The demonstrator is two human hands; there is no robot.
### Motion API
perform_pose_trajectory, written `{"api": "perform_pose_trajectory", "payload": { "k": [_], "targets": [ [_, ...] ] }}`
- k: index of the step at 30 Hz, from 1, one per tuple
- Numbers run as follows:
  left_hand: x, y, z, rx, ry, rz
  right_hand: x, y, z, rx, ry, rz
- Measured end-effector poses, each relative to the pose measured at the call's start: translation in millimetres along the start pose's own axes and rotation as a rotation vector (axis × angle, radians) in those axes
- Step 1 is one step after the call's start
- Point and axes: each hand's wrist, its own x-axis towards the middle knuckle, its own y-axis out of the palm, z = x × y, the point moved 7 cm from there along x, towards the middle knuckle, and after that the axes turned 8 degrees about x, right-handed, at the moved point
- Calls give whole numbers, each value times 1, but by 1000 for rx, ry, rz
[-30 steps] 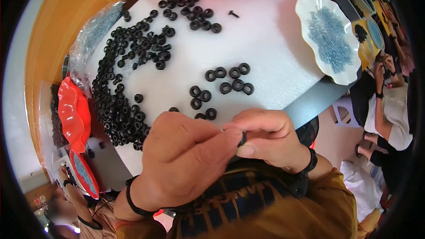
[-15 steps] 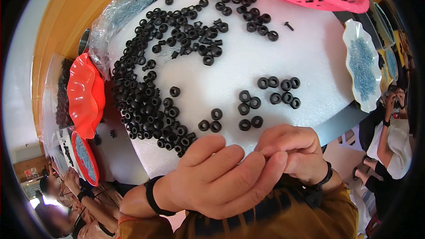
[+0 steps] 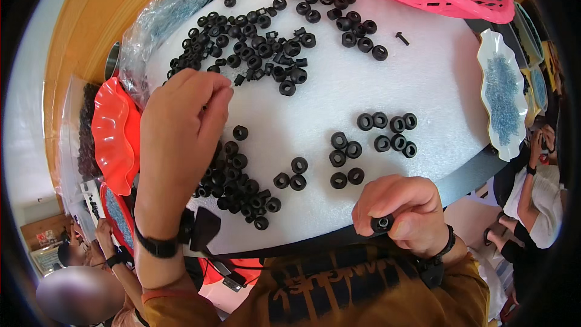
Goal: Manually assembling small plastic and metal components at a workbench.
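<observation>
My right hand (image 3: 410, 204), at the table's near edge, pinches a round black rubber bushing (image 3: 382, 224); a lighter spot shows in its centre. Over the left part of the table reaches my left hand (image 3: 175, 130), its thumb and fingers pressed together above the large pile of small black parts (image 3: 257, 48). Whether anything is between those fingertips is hidden. Beneath and beside its wrist lie more black bushings (image 3: 233, 184). Small groups of black rings (image 3: 345, 148) are set out on the white foam sheet (image 3: 315, 115) between my hands.
A pink basket (image 3: 423, 0) with black parts stands at the far right, near a loose black pin (image 3: 402, 39). A white scalloped dish (image 3: 502, 94) of small clear bits sits right. Left are a red wavy dish (image 3: 115, 136) and a plastic bag (image 3: 163, 21). Other people work at both sides.
My left hand has left my right hand and swung up and left over the pile. The bushing in my right hand has come into sight.
</observation>
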Motion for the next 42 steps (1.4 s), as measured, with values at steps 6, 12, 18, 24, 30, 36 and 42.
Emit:
{"api": "perform_pose_trajectory", "payload": {
  "k": [6, 12, 18, 24, 30, 36, 42],
  "targets": [
    [14, 26, 9, 66, 22, 85, 1, 1, 1, 22, 33, 7],
    [17, 35, 4, 258, 98, 63, 1, 1, 1, 38, 71, 15],
    [13, 33, -8, 372, 212, 23, -1, 0, -1, 10, 85, 9],
    [6, 18, -13, 117, 85, 33, -2, 1, -1, -49, 9, -151],
    [-35, 11, -49, -891, -308, 128, -3, -2, -2, 90, 60, -59],
    [-56, 24, -80, -1294, -309, 226, -3, -4, -4, 107, 34, -63],
    [-60, 21, -86, -1200, -103, 109, -3, -3, -5, 99, -6, -43]
  ]
}}
